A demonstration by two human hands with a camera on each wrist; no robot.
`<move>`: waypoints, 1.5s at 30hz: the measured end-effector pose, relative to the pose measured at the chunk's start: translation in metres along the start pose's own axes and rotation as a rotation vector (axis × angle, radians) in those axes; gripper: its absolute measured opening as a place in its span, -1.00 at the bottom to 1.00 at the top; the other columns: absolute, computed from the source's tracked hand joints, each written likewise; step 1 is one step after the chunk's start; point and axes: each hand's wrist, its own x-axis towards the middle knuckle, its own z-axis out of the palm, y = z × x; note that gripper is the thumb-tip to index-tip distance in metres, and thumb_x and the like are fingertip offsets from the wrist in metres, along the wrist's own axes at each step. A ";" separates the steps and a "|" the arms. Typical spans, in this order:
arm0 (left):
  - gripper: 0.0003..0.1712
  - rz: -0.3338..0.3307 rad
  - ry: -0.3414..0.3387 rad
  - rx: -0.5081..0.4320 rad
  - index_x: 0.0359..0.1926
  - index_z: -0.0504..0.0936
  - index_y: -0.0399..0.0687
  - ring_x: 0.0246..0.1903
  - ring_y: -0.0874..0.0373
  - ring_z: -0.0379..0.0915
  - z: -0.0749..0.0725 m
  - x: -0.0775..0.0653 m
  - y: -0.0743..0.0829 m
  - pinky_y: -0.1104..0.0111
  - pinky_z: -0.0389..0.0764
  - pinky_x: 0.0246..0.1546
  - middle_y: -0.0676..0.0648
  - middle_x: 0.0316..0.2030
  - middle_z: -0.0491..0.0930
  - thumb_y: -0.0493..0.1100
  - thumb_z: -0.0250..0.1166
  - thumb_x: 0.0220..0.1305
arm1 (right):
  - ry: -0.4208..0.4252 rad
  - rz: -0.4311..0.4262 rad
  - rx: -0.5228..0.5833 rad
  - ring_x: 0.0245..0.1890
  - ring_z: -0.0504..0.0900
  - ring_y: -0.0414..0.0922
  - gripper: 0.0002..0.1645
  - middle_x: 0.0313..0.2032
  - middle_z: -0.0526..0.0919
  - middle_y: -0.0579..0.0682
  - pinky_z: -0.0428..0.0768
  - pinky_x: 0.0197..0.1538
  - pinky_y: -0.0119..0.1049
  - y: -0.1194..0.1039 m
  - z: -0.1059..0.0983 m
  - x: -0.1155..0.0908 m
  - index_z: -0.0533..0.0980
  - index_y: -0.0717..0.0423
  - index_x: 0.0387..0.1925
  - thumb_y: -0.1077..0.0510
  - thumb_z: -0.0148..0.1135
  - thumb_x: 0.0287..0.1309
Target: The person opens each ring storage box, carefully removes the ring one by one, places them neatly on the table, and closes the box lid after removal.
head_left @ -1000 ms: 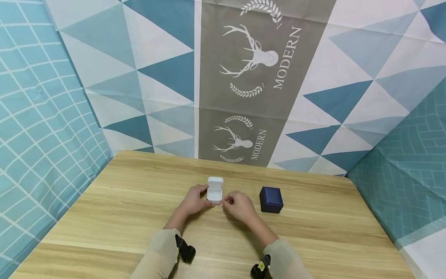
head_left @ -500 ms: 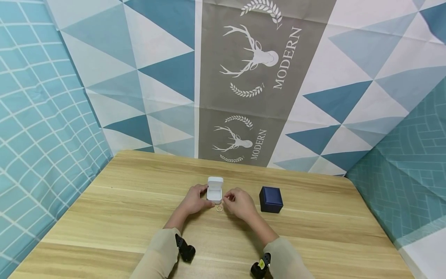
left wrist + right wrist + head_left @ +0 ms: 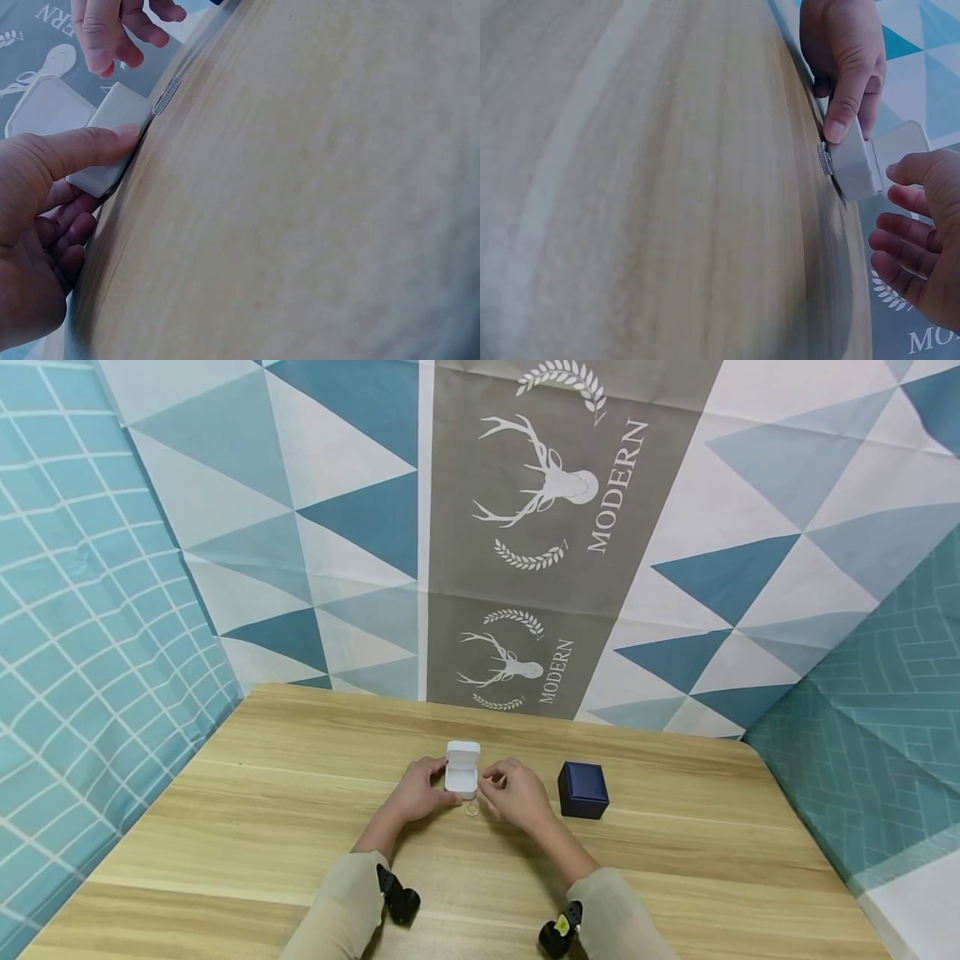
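Observation:
A small white ring box (image 3: 462,781) stands on the wooden table with its lid raised. My left hand (image 3: 417,791) grips it from the left, thumb along the front wall (image 3: 116,139) and the other fingers round the side. Just in front of the box lies a ring (image 3: 472,808), whose band looks silvery and textured in the left wrist view. My right hand (image 3: 516,793) hovers close to the box's right side. Its thumb (image 3: 909,169) and fingers are loosely bent, with nothing visible between them.
A dark blue box (image 3: 584,790), closed, sits to the right of my right hand. The wooden table (image 3: 315,760) meets a patterned cloth wall (image 3: 517,652) at the back, with more cloth hanging at both sides.
My right hand has shifted slightly up and away from the ring, and its thumb and fingertip have come apart. The left hand, ring box and ring stay in place.

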 end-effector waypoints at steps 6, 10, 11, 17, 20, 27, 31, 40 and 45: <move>-0.19 -0.003 -0.006 -0.008 0.18 0.43 -0.37 0.16 -0.18 0.35 0.000 0.000 -0.002 0.02 0.32 0.24 -0.31 0.07 0.50 -0.21 0.52 -0.15 | 0.010 0.002 0.019 -0.41 0.54 -0.24 -0.80 -0.38 0.59 -0.10 0.49 -0.36 -0.42 -0.003 -0.003 0.001 0.63 -0.01 -0.32 -0.01 0.27 0.08; -0.18 -0.002 -0.008 -0.005 0.18 0.43 -0.36 0.16 -0.18 0.35 0.001 0.001 -0.003 0.02 0.32 0.23 -0.30 0.07 0.50 -0.19 0.52 -0.15 | 0.011 0.002 0.034 -0.39 0.55 -0.23 -0.76 -0.36 0.60 -0.09 0.50 -0.35 -0.40 -0.002 -0.004 0.001 0.63 0.00 -0.28 -0.04 0.29 0.07; -0.18 -0.004 -0.009 0.000 0.19 0.43 -0.36 0.16 -0.18 0.35 0.001 0.001 -0.003 0.02 0.32 0.23 -0.30 0.07 0.50 -0.19 0.52 -0.14 | 0.011 0.004 0.035 -0.39 0.55 -0.23 -0.75 -0.35 0.60 -0.09 0.50 -0.35 -0.40 -0.002 -0.004 0.001 0.63 0.00 -0.27 -0.04 0.29 0.06; -0.19 -0.019 -0.014 0.015 0.20 0.42 -0.34 0.17 -0.17 0.34 0.001 0.001 -0.003 0.02 0.32 0.23 -0.28 0.08 0.50 -0.17 0.51 -0.12 | 0.014 0.001 0.047 -0.38 0.56 -0.21 -0.72 -0.33 0.61 -0.08 0.51 -0.33 -0.39 -0.002 -0.004 0.002 0.62 0.02 -0.23 -0.04 0.31 0.06; -0.18 -0.018 -0.013 0.015 0.20 0.42 -0.34 0.16 -0.18 0.34 0.001 0.001 -0.003 0.02 0.32 0.23 -0.28 0.08 0.50 -0.17 0.51 -0.12 | 0.015 0.002 0.050 -0.37 0.57 -0.21 -0.70 -0.32 0.61 -0.08 0.51 -0.33 -0.38 -0.002 -0.004 0.003 0.61 0.03 -0.21 -0.04 0.30 0.06; -0.19 -0.002 -0.003 0.019 0.18 0.44 -0.35 0.14 -0.18 0.36 0.001 0.001 -0.003 0.01 0.33 0.22 -0.28 0.05 0.52 -0.18 0.51 -0.14 | 0.012 0.016 0.060 -0.39 0.54 -0.23 -0.68 -0.32 0.60 -0.07 0.48 -0.37 -0.42 -0.003 -0.004 0.006 0.60 0.03 -0.17 -0.03 0.30 0.07; -0.20 0.001 -0.002 0.014 0.17 0.44 -0.36 0.14 -0.18 0.36 0.001 0.001 -0.003 0.01 0.33 0.22 -0.29 0.05 0.52 -0.18 0.51 -0.14 | 0.017 0.020 0.067 -0.39 0.53 -0.23 -0.67 -0.32 0.60 -0.06 0.47 -0.38 -0.42 -0.004 -0.003 0.008 0.60 0.05 -0.15 -0.02 0.31 0.07; -0.19 -0.007 -0.007 0.009 0.18 0.43 -0.35 0.15 -0.18 0.35 0.002 0.001 -0.004 0.01 0.33 0.22 -0.28 0.07 0.50 -0.18 0.51 -0.13 | 0.009 0.030 0.091 -0.38 0.52 -0.19 -0.60 -0.30 0.61 -0.03 0.47 -0.36 -0.38 -0.005 -0.004 0.010 0.57 0.09 -0.07 -0.01 0.29 0.08; -0.19 -0.007 -0.009 0.014 0.18 0.44 -0.34 0.16 -0.18 0.35 0.002 0.001 -0.004 0.01 0.33 0.22 -0.28 0.08 0.50 -0.17 0.51 -0.13 | 0.012 0.031 0.096 -0.39 0.52 -0.19 -0.60 -0.31 0.60 -0.03 0.47 -0.37 -0.38 -0.004 -0.004 0.010 0.56 0.10 -0.07 0.00 0.29 0.09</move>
